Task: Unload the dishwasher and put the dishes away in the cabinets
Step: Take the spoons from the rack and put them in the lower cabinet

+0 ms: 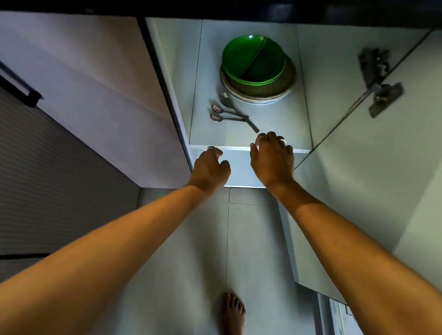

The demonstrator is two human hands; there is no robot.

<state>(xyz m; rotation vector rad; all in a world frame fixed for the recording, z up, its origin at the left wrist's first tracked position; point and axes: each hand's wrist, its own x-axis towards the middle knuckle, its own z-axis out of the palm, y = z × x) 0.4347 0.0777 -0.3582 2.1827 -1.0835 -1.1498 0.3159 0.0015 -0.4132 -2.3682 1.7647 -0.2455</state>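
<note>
Stowing step, I judge; right hand [273, 159] and left hand [210, 168], fingers loosely curled, empty; spoons [225, 112] just beyond right fingertips [266, 137]; next, probably fetch more dishes.

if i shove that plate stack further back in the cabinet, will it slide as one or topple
The plate stack would probably slide as one: it sits low and wide on a smooth shelf. The green plates on top sit off-centre, so they may shift. It likely feels heavy.
</note>
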